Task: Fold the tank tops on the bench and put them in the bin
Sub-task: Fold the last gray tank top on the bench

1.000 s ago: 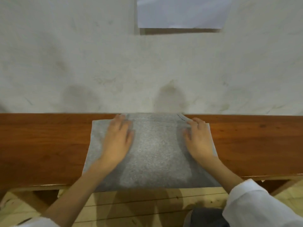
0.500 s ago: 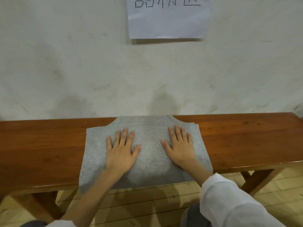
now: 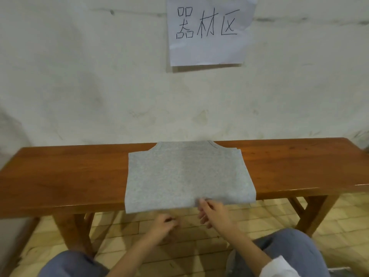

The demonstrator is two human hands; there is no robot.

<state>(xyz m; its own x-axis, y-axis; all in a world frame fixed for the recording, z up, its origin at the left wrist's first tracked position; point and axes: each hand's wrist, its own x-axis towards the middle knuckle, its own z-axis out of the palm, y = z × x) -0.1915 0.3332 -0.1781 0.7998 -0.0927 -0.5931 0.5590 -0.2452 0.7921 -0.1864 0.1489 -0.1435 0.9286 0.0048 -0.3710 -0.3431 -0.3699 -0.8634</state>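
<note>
A grey tank top (image 3: 185,174) lies flat on the wooden bench (image 3: 65,176), neckline toward the wall, its near hem hanging over the front edge. My left hand (image 3: 165,224) is below the bench's front edge, clear of the cloth, fingers loosely curled around nothing. My right hand (image 3: 212,213) is just under the hem, its thumb tip at the cloth's near edge. Blur hides whether it pinches the hem. No bin is in view.
A paper sign (image 3: 207,31) with handwritten characters hangs on the white wall behind the bench. My knees in blue jeans (image 3: 289,254) are at the bottom, over a tiled floor (image 3: 123,232). The bench legs (image 3: 79,230) stand left and right.
Both hands have lifted off the top of the tank top and pulled back toward me, below the bench's front edge. The camera has tilted up and moved back.
</note>
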